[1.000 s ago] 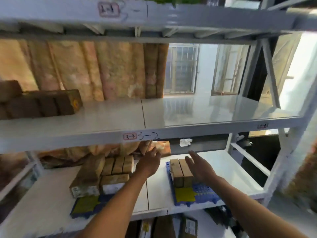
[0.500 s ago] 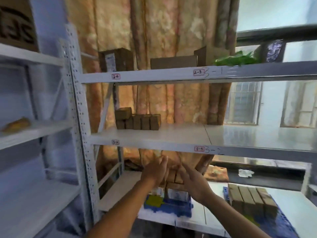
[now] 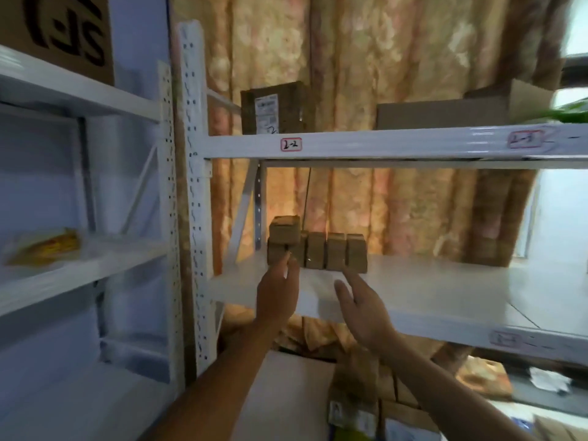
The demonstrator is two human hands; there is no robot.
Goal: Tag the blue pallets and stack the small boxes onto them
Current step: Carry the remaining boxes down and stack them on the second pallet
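View: head camera, tilted upward at a white shelf rack; edges of the frame are blurred.

Small boxes point(image 3: 318, 251): a row of brown cartons on the middle shelf point(image 3: 413, 291), centre of the frame, set close together near the shelf's left upright. One extra carton point(image 3: 284, 230) lies on top of the left end of the row. The tight grouping at the front-left keeps them within reach from the aisle.

Left hand point(image 3: 277, 296): raised to the left end of the row, fingers extended with the tips at or touching the lower-left carton. It grasps nothing; the fingers are released and straight.

Right hand point(image 3: 362, 302): raised below the right part of the row, palm turned inward, fingers spread and released, holding nothing. It is near the cartons but apart from them.

Hand placement, judged: the two hands bracket the row from both ends, a posture suited to lifting several cartons at once as a clamped block.

Blue pallets: not clearly visible; only a blurred blue patch shows at the lower right edge, with more cartons point(image 3: 381, 405) below the middle shelf at the bottom of the frame.

Task state, judged: fetching stock; these cartons are not yet stacked on a pallet.

Other items: a taped parcel point(image 3: 273, 108) on the upper shelf; a yellow packet point(image 3: 47, 248) on the left rack; shelf label point(image 3: 291, 144) marked in red.

Risk, judged: the loose top carton may slide off if the row is squeezed.
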